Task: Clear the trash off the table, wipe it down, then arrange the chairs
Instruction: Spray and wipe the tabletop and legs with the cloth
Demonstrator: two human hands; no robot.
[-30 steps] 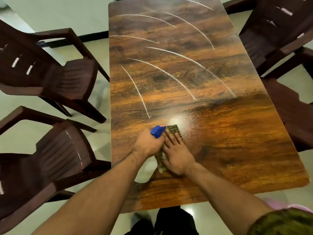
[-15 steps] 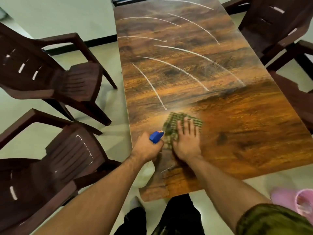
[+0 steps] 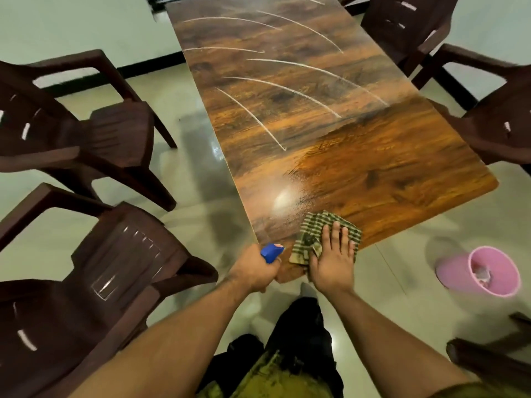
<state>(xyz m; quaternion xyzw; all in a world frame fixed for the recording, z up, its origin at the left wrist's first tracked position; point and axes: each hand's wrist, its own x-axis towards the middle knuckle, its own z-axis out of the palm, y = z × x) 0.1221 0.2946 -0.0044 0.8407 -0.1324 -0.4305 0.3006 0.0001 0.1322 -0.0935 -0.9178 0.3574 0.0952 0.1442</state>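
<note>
A long wood-grain table (image 3: 373, 173) runs away from me, with curved white streaks across its far half and a wet sheen near the front. My right hand (image 3: 333, 259) lies flat, fingers spread, on a green checked cloth (image 3: 316, 228) at the table's near edge. My left hand (image 3: 255, 271) grips a spray bottle whose blue nozzle (image 3: 271, 252) points at the cloth; the bottle's body is hidden under the hand.
Two dark brown plastic chairs (image 3: 94, 145) (image 3: 86, 282) stand off the table's left side, two more (image 3: 408, 27) (image 3: 494, 119) on the right. A pink bin (image 3: 494, 271) with trash inside lies on the pale tiled floor at right. Another chair's corner (image 3: 488, 360) shows bottom right.
My right hand slid the cloth forward, then pulled it back toward the table's near edge. My left hand stayed beside it with the bottle. My view shifted, bringing the pink bin in.
</note>
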